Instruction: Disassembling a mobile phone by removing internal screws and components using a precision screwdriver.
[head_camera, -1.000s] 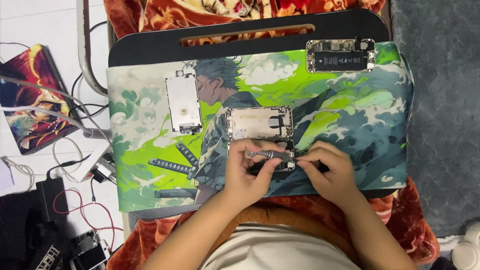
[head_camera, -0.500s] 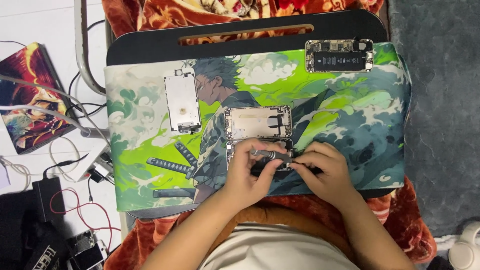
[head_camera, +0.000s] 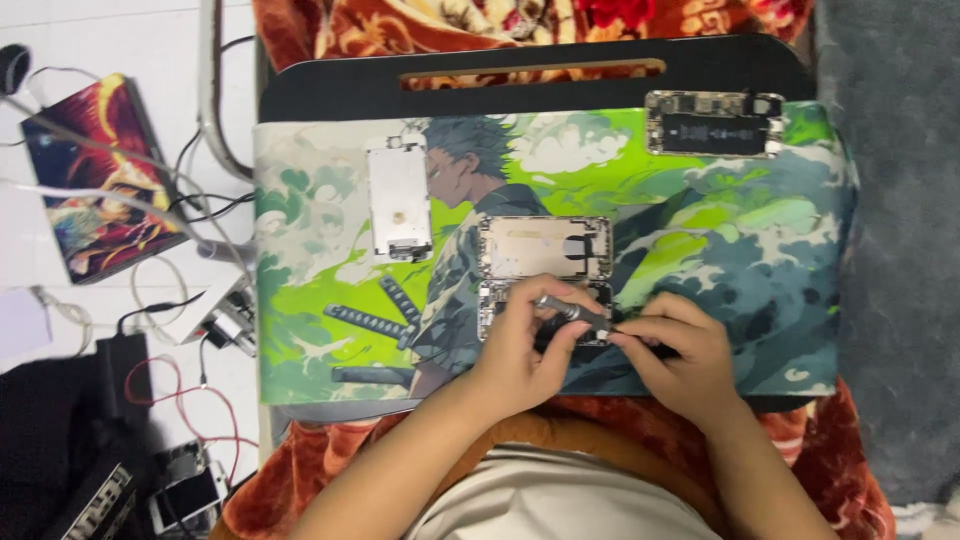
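Left hand (head_camera: 520, 350) pinching screwdriver (head_camera: 570, 311), right hand (head_camera: 680, 350) closed at its tip over open phone (head_camera: 545, 290) near mat's (head_camera: 700, 230) front edge; slip risks scratching.

Black lap desk (head_camera: 330, 95) with a slot handle (head_camera: 530, 72) at the far edge, topped by a green-and-teal illustrated mat (head_camera: 720, 230). Red patterned blanket (head_camera: 520, 20) beyond and beneath it. White floor (head_camera: 120, 40) on the left, littered with cables (head_camera: 170, 390), a colourful illustrated pad (head_camera: 95, 175) and black gear (head_camera: 60, 450). Grey carpet (head_camera: 900, 250) on the right. Light even, soft.
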